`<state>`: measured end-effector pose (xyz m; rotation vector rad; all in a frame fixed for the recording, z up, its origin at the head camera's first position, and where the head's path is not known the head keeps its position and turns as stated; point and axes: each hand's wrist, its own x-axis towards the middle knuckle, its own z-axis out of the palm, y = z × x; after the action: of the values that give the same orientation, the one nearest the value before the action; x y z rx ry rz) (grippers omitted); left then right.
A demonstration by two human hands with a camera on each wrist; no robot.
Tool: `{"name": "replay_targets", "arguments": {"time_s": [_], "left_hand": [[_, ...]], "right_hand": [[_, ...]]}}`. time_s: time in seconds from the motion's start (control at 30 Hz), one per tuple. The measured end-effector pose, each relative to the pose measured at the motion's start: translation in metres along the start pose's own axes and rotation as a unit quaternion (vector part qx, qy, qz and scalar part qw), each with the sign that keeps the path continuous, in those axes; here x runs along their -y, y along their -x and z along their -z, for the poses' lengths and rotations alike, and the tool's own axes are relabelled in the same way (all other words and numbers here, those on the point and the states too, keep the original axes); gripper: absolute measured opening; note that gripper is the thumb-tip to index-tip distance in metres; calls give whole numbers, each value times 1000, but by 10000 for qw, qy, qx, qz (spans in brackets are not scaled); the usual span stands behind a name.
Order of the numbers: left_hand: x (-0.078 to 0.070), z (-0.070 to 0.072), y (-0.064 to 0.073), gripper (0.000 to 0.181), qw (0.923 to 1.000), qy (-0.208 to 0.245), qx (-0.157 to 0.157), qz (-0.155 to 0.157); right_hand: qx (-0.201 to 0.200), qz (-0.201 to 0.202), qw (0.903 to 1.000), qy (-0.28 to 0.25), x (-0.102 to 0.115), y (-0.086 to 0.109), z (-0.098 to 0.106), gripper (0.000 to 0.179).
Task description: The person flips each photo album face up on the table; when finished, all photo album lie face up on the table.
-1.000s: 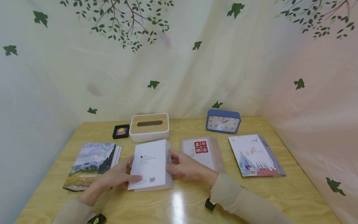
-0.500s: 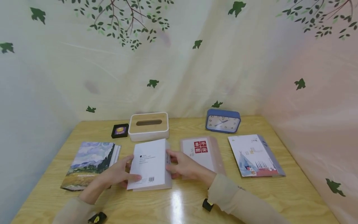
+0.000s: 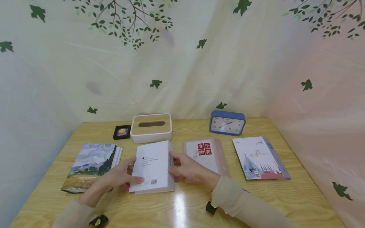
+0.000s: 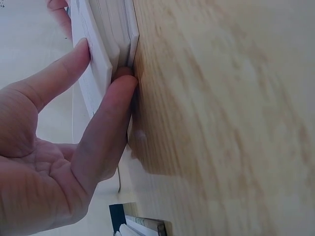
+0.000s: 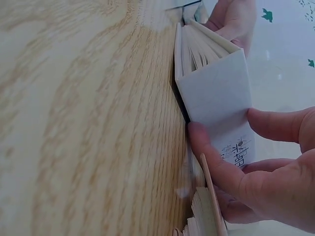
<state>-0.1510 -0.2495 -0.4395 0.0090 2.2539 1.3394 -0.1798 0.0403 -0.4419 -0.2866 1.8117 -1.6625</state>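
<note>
A thick white book (image 3: 152, 171) lies near the middle of the table, with small print and a barcode facing up and its spine to the right. My left hand (image 3: 121, 175) pinches it at the page edge, thumb on the cover. In the left wrist view the index fingertip (image 4: 127, 82) is low at the page edges, close to the wood. My right hand (image 3: 188, 166) grips the spine. The right wrist view shows the thumb (image 5: 270, 123) on the spine's upper edge and the index finger low on it, near the table. The book's pages (image 5: 199, 49) are slightly fanned.
A landscape-covered book (image 3: 88, 167) lies left, a red-stamped book (image 3: 203, 158) and an illustrated book (image 3: 256, 161) right. Behind stand a small black box (image 3: 122, 132), a white tissue box (image 3: 151, 136) and a blue clock (image 3: 227, 123). Printed fabric surrounds the table (image 3: 142, 215).
Both hands keep their hold on the white book, which stays in place on the table. The head view has shifted very slightly.
</note>
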Motion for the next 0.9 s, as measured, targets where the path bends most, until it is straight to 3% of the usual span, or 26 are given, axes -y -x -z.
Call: {"name": "replay_targets", "arguments": {"time_s": [0.43,0.73,0.9], "left_hand": [[1,7,7,115,9999,82,-16,79],[6,9,4,113,9988,381,292,-55],[7,10,2,112,9955,761,564,-65]], "right_hand": [[206,49,9994,-259,1,-1,-4,75],[214,104,9985,-492,2,1,0,75],[222,150,9983,-511,6,4,5,72]]}}
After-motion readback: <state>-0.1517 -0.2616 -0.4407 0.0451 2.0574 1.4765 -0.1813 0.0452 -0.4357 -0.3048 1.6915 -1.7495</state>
